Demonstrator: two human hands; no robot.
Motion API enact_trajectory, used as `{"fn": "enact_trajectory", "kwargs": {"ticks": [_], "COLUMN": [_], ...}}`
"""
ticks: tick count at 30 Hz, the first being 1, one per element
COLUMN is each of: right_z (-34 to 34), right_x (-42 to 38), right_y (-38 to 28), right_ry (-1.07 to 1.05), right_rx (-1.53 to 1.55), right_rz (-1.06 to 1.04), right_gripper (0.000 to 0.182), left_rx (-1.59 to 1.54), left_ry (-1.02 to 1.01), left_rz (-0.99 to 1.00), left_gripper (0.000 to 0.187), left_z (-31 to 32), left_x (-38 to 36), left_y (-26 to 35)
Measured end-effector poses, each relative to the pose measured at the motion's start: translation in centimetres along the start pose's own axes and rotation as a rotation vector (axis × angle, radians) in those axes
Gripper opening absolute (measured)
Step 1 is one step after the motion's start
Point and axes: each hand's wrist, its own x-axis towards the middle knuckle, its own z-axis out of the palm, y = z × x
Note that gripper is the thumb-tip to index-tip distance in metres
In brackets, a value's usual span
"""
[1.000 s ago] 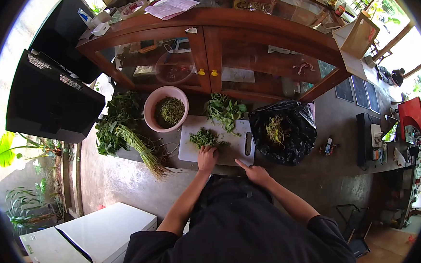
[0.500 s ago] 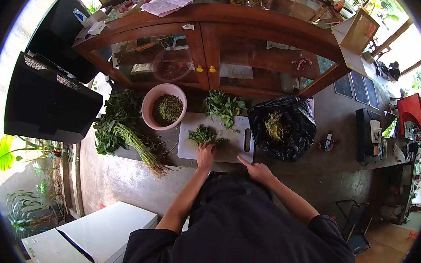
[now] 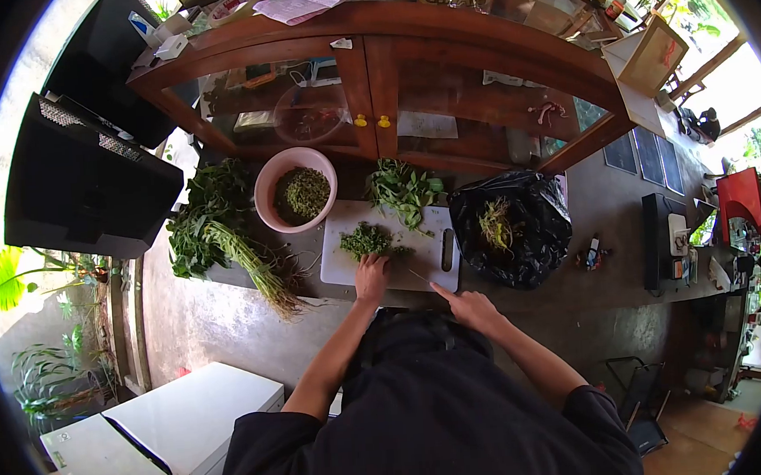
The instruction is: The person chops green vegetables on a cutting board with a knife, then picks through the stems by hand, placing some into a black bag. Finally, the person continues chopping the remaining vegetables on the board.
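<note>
A white cutting board (image 3: 341,269) lies on the grey counter with a heap of chopped green leaves (image 3: 363,239) on it. My left hand (image 3: 371,278) presses its bent fingers on the near edge of the heap, holding the leaves down. At the board's near right edge, my right hand (image 3: 474,308) is closed around a knife (image 3: 418,275), index finger stretched along it. The thin blade points left toward the leaves; the handle is hidden in the hand. Uncut leafy stems (image 3: 402,193) rest across the board's far edge.
A pink bowl (image 3: 265,211) of chopped greens stands left of the board, beside a large bunch of leafy stems (image 3: 247,261) with roots. On the right is a black plastic bag (image 3: 535,263) holding root scraps (image 3: 497,228). A wooden glass-door cabinet (image 3: 371,81) stands behind.
The knife blade, hardly visible before, now shows left of my right hand. My left hand stays on the chopped leaves. The view has shifted very slightly.
</note>
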Motion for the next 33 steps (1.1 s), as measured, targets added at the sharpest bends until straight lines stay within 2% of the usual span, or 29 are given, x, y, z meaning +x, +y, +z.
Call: {"fn": "enact_trajectory", "kwargs": {"ticks": [10,12,22,28,33], "right_z": [3.4,4.4,4.7,4.7,4.3], "right_x": [1.7,2.6,0.9,1.9,1.4], "right_y": [1.0,1.4,2.9,1.9,2.3], "right_ry": [0.075,0.157,0.116,0.2,0.156], "right_rx": [0.026,0.066,0.008,0.043,0.039], "right_rz": [-0.01,-0.06,-0.046,-0.075,-0.034], "right_gripper": [0.084,0.086,0.085,0.084,0.084], "left_rx": [-0.006,-0.013,-0.003,0.028,0.05], "left_ry": [0.013,0.025,0.025,0.03,0.027], "left_rz": [0.026,0.02,0.049,0.053,0.052], "left_gripper": [0.014,0.014,0.014,0.012,0.012], "left_z": [-0.1,0.3,0.2,0.0,0.8], "left_x": [0.1,0.0,-0.2,-0.2,-0.2], "left_y": [0.3,0.0,-0.2,-0.1,-0.5]}}
